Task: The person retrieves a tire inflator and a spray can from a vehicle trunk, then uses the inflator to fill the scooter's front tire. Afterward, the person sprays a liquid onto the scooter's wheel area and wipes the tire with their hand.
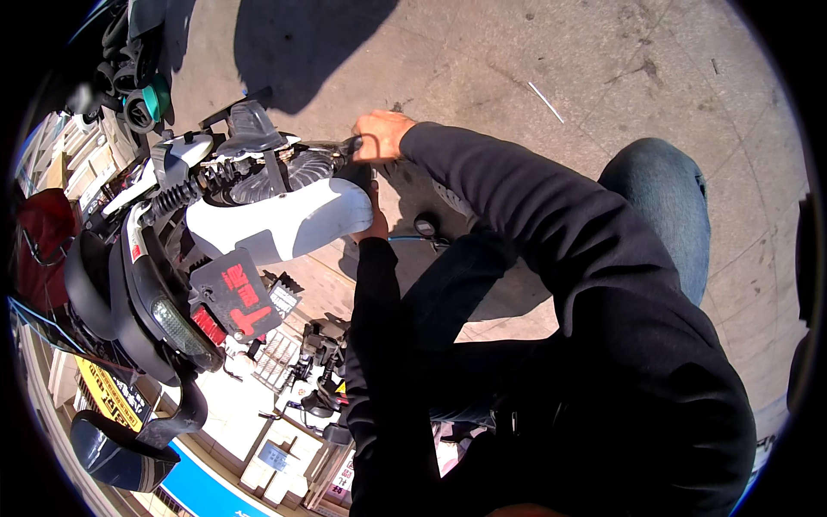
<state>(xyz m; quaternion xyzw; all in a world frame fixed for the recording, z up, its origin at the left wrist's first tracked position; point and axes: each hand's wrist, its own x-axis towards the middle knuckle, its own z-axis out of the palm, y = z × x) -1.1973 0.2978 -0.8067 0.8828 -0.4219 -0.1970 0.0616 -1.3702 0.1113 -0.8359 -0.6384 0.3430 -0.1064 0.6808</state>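
Note:
My right hand (379, 135) is closed at the dark rear wheel (338, 155) of a scooter lying across the left of the view; what its fingers grip is too small to make out. Below it, my left hand (372, 226) reaches in beside the white mudguard (276, 220), its fingers mostly hidden behind it. A finned silver wheel hub (301, 175), a coiled shock absorber (177, 198) and a dark rear plate with red markings (233, 293) show on the scooter. A round gauge (425, 226) with a thin blue hose sits on the paving by my foot.
Stacked tyres and a teal item (155, 99) stand at the upper left. Other two-wheelers (323, 370) and shopfront signs (108, 388) show at the lower left. My bent knee (655, 215) is on the right, over stained paving (603, 60) with a thin white stick (545, 102).

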